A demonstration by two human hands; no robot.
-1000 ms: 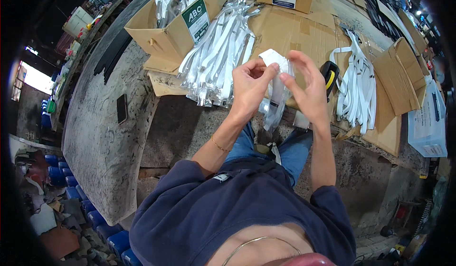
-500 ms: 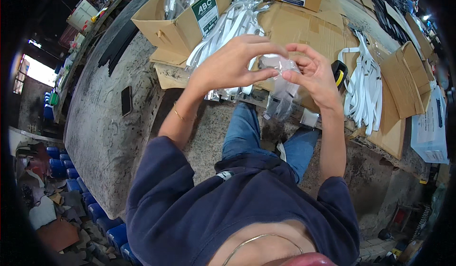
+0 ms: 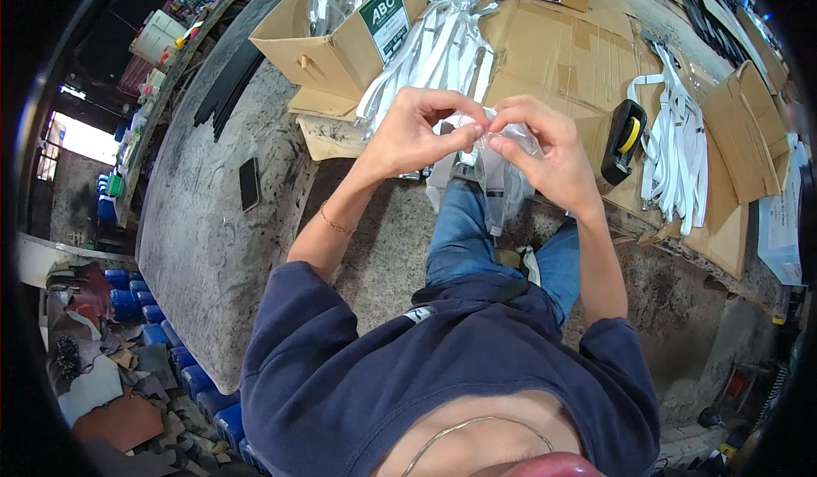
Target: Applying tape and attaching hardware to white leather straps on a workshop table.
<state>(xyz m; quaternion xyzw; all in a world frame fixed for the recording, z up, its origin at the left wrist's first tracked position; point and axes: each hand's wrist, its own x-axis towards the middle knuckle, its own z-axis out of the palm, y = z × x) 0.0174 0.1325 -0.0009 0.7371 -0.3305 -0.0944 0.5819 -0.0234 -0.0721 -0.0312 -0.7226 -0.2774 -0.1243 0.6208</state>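
In front of me at the table's edge hangs a clear plastic bag (image 3: 508,192), creased and see-through, above my knees. My left hand (image 3: 425,132) pinches its upper edge between thumb and forefinger. My right hand (image 3: 549,154) pinches the same edge from the other side, so the fingertips of both hands almost meet. Whether something lies inside the bag is hard to make out. Just beyond my left hand lies a pile of white straps in clear bags (image 3: 447,47). Right of my right hand are a black tool with a yellow part (image 3: 624,142) and loose white straps (image 3: 677,166).
An open cardboard box (image 3: 298,56) with bagged items stands at the back left. Flat cardboard (image 3: 553,51) covers the table. A phone (image 3: 249,183) lies on the grey surface at left. Another open box (image 3: 736,145) and a pale plastic bin (image 3: 779,222) are at right.
My hands have come closer together, and both now pinch the bag's edge at one spot. The bag hangs looser and more spread. The whole view has shifted slightly.
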